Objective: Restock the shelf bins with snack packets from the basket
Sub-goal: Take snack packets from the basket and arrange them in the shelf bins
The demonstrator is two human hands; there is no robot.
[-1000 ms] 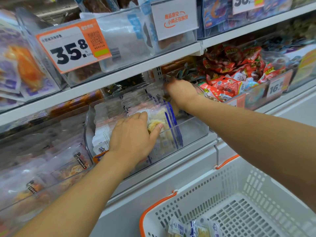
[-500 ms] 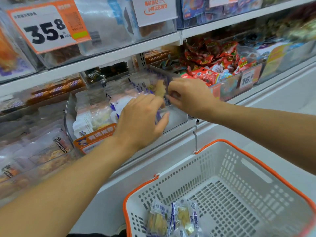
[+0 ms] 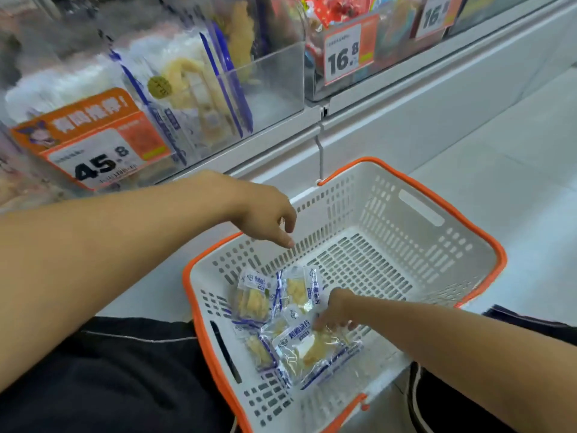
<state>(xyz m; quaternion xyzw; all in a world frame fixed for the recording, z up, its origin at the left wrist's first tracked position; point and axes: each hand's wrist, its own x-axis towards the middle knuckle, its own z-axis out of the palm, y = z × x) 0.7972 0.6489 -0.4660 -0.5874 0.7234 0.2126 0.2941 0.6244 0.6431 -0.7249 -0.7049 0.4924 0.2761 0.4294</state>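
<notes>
A white basket (image 3: 415, 254) with an orange rim sits on the floor below the shelf. Several clear snack packets with blue print (image 3: 274, 310) lie in its near left corner. My right hand (image 3: 335, 310) is down inside the basket, its fingers closing on the top edge of the largest packet (image 3: 312, 354). My left hand (image 3: 265, 214) hovers above the basket's far left rim, fingers loosely curled and pointing down, holding nothing. The clear shelf bin (image 3: 268, 76) with the same kind of packets stands above, behind a 45.8 price tag (image 3: 96, 142).
A neighbouring bin with red packets and a 16.8 tag (image 3: 346, 51) stands to the right on the same shelf. The white shelf base (image 3: 406, 120) runs behind the basket. My dark-clothed knees (image 3: 118, 376) flank the basket. Pale floor tiles (image 3: 515, 170) lie to the right.
Both hands have left the shelf bin and come down. The right hand has reached into the basket onto a packet; the left now hangs over the basket rim. The view has tilted down.
</notes>
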